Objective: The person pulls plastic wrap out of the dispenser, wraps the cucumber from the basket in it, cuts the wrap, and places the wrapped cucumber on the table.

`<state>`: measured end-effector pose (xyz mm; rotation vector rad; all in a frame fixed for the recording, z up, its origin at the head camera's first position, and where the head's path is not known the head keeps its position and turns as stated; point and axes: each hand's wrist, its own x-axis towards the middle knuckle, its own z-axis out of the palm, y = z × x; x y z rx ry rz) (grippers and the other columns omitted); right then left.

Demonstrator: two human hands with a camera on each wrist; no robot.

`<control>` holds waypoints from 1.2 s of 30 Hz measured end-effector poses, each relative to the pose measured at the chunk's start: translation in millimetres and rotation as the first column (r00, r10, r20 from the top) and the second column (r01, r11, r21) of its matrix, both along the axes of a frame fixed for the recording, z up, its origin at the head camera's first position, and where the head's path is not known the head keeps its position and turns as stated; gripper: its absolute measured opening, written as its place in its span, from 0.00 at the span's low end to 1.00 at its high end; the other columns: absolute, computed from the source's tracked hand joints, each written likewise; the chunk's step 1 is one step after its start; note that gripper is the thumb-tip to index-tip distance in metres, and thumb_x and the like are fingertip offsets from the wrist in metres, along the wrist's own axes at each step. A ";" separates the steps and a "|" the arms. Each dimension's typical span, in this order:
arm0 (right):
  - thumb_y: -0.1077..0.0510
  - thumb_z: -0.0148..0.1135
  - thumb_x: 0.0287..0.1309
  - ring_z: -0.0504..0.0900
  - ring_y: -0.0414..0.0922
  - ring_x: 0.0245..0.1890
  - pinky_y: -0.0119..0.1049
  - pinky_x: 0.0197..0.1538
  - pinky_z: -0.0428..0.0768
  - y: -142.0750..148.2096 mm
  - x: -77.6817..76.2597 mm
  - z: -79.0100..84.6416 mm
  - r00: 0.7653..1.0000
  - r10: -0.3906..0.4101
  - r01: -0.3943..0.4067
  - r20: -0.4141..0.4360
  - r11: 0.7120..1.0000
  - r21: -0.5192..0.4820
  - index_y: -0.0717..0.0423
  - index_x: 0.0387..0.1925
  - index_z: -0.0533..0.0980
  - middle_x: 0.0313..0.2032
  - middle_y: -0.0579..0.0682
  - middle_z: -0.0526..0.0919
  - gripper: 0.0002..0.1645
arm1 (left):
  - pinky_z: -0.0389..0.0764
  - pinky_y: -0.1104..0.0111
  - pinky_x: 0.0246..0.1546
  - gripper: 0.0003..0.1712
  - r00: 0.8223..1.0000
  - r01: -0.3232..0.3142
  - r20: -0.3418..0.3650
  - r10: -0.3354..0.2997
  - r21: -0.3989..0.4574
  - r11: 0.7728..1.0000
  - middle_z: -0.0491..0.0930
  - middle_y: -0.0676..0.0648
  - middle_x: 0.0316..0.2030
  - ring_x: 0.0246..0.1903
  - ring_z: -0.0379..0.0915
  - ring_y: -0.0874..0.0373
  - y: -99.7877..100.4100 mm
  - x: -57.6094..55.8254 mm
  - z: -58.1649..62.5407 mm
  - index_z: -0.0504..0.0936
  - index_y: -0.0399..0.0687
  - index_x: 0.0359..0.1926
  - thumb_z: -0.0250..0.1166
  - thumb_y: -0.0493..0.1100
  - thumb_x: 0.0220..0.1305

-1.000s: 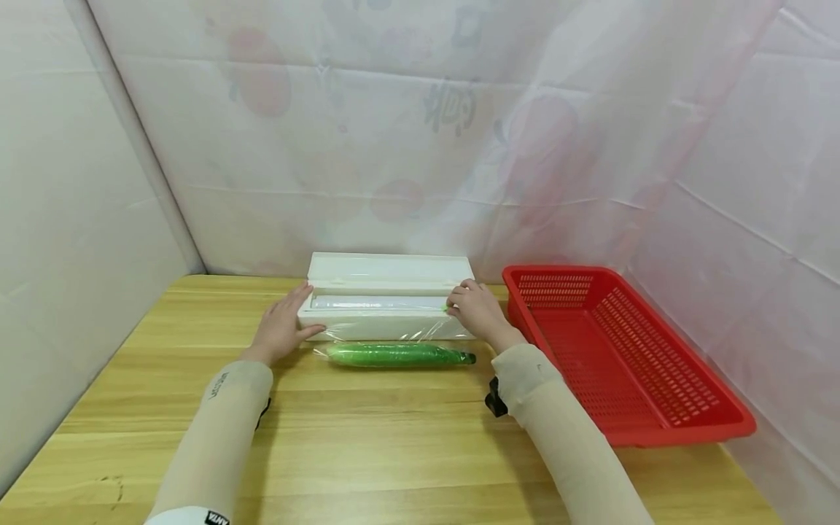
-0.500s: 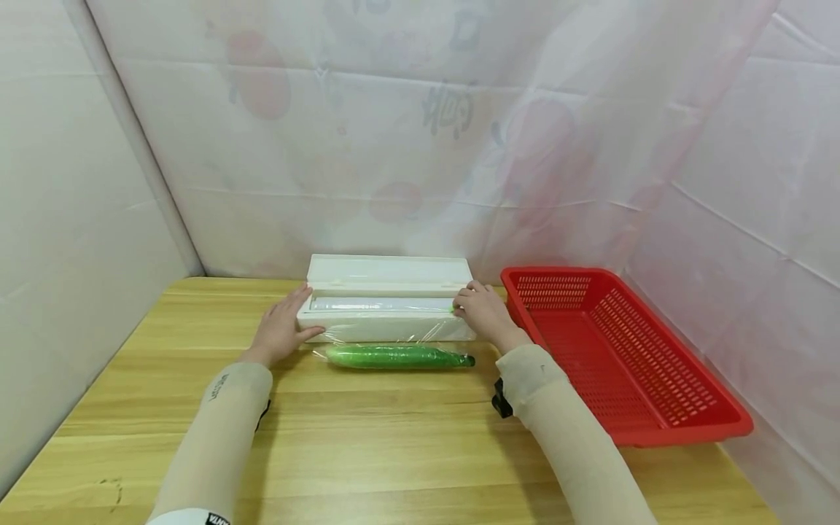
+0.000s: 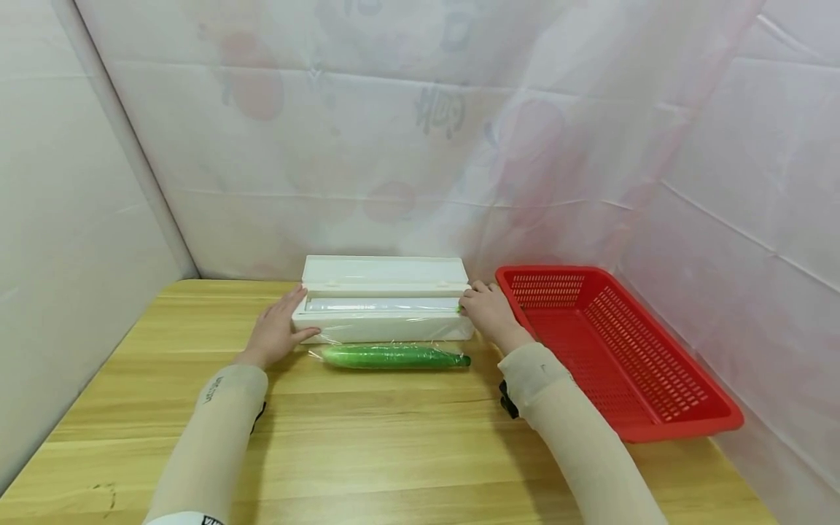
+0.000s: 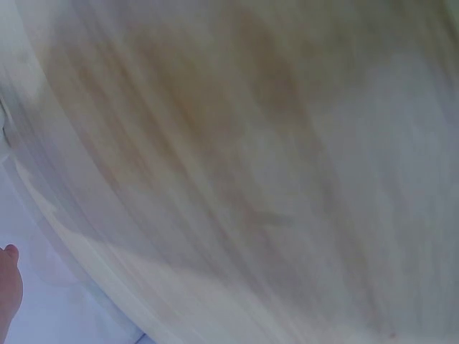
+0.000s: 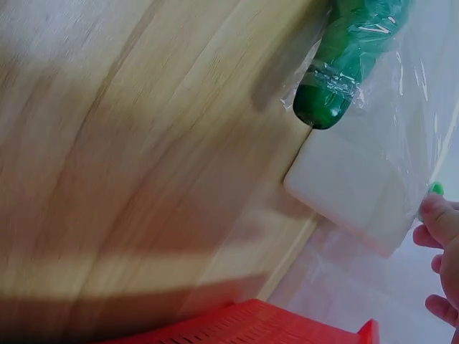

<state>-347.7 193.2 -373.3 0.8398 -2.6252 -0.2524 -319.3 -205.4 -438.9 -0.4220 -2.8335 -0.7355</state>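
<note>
A long white cling film box (image 3: 380, 329) stands at the back of the table, its lid (image 3: 383, 270) raised and a film roll (image 3: 380, 304) inside. Against its left end rests my left hand (image 3: 272, 328), fingers extended along the end and thumb on the front face. At the right end my right hand (image 3: 488, 313) pinches a small green slide cutter (image 5: 436, 188), mostly hidden by the fingers. A green cucumber (image 3: 394, 356) lies just in front of the box under clear film (image 5: 409, 79), which stretches from the box over it. The left wrist view catches only part of a finger (image 4: 8, 290).
To the right, a red perforated plastic basket (image 3: 682, 426) stands close beside my right forearm. The wooden table (image 3: 367, 452) extends in front of the cucumber. Pale fabric walls (image 3: 394, 146) enclose the back and both sides.
My right hand has slid rightward along the box's top edge with the green slide cutter, reaching its right end. My left hand stays at the left end; the view has shifted slightly.
</note>
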 end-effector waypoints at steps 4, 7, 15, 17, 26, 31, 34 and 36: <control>0.52 0.61 0.56 0.71 0.45 0.39 0.41 0.44 0.73 -1.0 1.5 2.0 0.999 -0.045 0.046 -0.019 0.994 0.095 0.49 0.29 0.80 0.31 0.44 0.79 0.06 | 0.48 0.41 0.67 0.51 1.000 -0.003 0.002 0.003 0.000 1.000 0.46 0.39 0.72 0.70 0.45 0.38 0.2 0.1 0.1 0.47 0.44 0.72 0.64 0.58 0.57; 0.52 0.61 0.55 0.72 0.45 0.40 0.40 0.43 0.74 -1.5 2.8 3.1 0.996 -0.081 0.083 -0.025 0.987 0.141 0.48 0.29 0.80 0.31 0.45 0.79 0.06 | 0.47 0.41 0.67 0.51 1.000 -0.001 0.009 0.001 0.003 1.000 0.46 0.39 0.72 0.70 0.45 0.38 0.2 0.3 0.2 0.47 0.44 0.72 0.64 0.58 0.58; 0.56 0.63 0.54 0.72 0.46 0.41 0.41 0.43 0.75 -4.7 8.1 9.2 0.995 -0.085 0.093 -0.045 0.964 0.250 0.49 0.33 0.81 0.34 0.46 0.80 0.04 | 0.46 0.41 0.67 0.51 1.000 -0.005 0.015 0.005 0.004 1.000 0.45 0.39 0.73 0.70 0.44 0.38 0.2 0.2 1.1 0.46 0.44 0.73 0.63 0.58 0.58; 0.58 0.62 0.56 0.73 0.46 0.42 0.42 0.44 0.75 -5.6 9.1 10.7 0.995 -0.090 0.099 -0.048 0.958 0.269 0.49 0.34 0.81 0.35 0.46 0.80 0.04 | 0.46 0.41 0.67 0.51 1.000 -0.006 0.015 0.006 0.005 1.000 0.45 0.40 0.73 0.70 0.44 0.38 0.0 0.3 1.6 0.47 0.44 0.73 0.63 0.58 0.58; 0.60 0.58 0.59 0.73 0.47 0.43 0.43 0.46 0.76 -5.4 9.7 11.0 0.993 -0.115 0.117 -0.024 0.946 0.304 0.50 0.36 0.81 0.37 0.47 0.81 0.06 | 0.47 0.41 0.67 0.51 1.000 -0.004 0.021 0.004 -0.001 1.000 0.45 0.38 0.72 0.70 0.44 0.38 0.8 1.8 2.5 0.47 0.43 0.72 0.63 0.57 0.58; 0.64 0.59 0.57 0.73 0.47 0.43 0.43 0.47 0.76 -4.7 9.9 12.3 0.993 -0.112 0.116 -0.030 0.934 0.337 0.51 0.37 0.80 0.38 0.48 0.81 0.08 | 0.47 0.41 0.67 0.51 1.000 -0.002 0.020 0.001 0.005 1.000 0.45 0.39 0.73 0.70 0.43 0.38 0.6 1.0 1.7 0.47 0.44 0.72 0.63 0.57 0.58; 0.64 0.58 0.57 0.73 0.47 0.43 0.43 0.46 0.76 -4.5 8.8 12.0 0.994 -0.104 0.109 -0.033 0.935 0.336 0.51 0.37 0.81 0.37 0.48 0.81 0.09 | 0.46 0.41 0.67 0.51 1.000 -0.001 0.018 0.001 0.009 1.000 0.44 0.39 0.73 0.70 0.43 0.38 0.5 0.4 1.3 0.47 0.44 0.72 0.63 0.58 0.58; 0.64 0.58 0.57 0.73 0.47 0.43 0.43 0.46 0.76 -4.3 7.7 10.7 0.994 -0.100 0.106 -0.035 0.937 0.334 0.52 0.37 0.81 0.37 0.48 0.81 0.08 | 0.46 0.41 0.67 0.51 1.000 -0.001 0.019 0.001 0.010 1.000 0.44 0.39 0.73 0.70 0.43 0.38 0.7 0.5 1.4 0.47 0.44 0.72 0.63 0.57 0.58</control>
